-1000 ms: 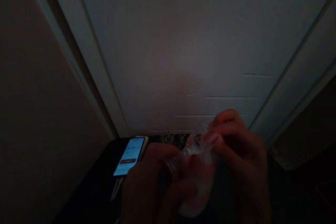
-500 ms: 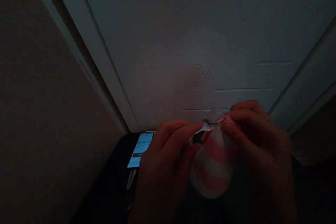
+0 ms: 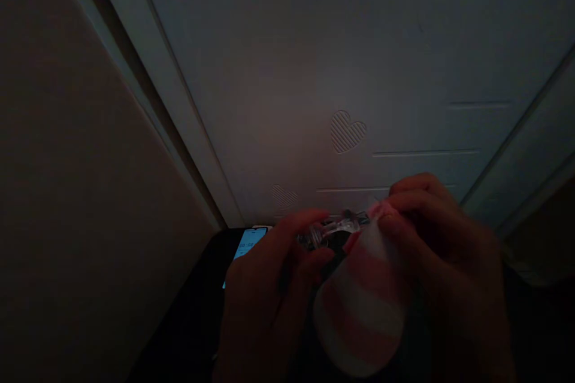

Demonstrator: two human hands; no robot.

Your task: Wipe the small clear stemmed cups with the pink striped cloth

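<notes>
Right hand [image 3: 449, 269]: fingers pinching the gathered top of the striped pouch [image 3: 362, 308], rounded end lowermost. Left hand [image 3: 269, 287]: thumb and forefinger parted around clear plastic [image 3: 316, 236]; contact cannot be determined. Narrow gap between left fingertips and pouch. Phone [image 3: 248, 240] near table's [image 3: 193, 311] far-left edge, partly hidden by left hand.

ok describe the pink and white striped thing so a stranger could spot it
Below the large pale panel with engraved hearts, find the right hand. Pinched in it is a pink-and-white striped, fabric-like piece, widening to a rounded bottom. Its broad bands set it apart from the clear, shiny pieces and the flat, blue-lit phone.
</notes>
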